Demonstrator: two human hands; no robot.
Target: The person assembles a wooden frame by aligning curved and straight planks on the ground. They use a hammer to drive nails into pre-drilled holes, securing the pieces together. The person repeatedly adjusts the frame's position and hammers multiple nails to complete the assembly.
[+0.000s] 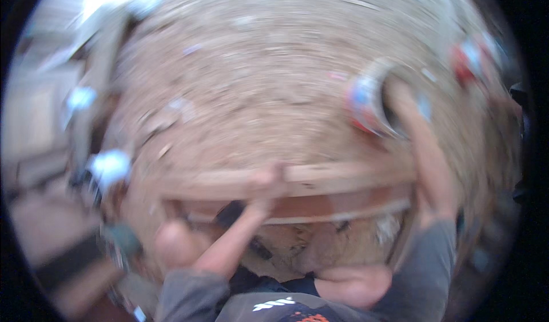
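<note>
My left hand is closed around a pale wooden beam that lies crosswise in front of my knees. Below the beam runs a reddish-brown board with a light lower edge. My right arm reaches forward past the beam's right end, and my right hand dips into the mouth of a tilted round bucket with blue, white and red on its outside. Its fingers are hidden inside the bucket, so what they hold does not show. Motion blur smears the whole view.
Brown, littered ground stretches ahead. At the far right stands another red and white container. Along the left are blurred wooden pieces and a whitish-blue object. A dark object sits beside my left forearm.
</note>
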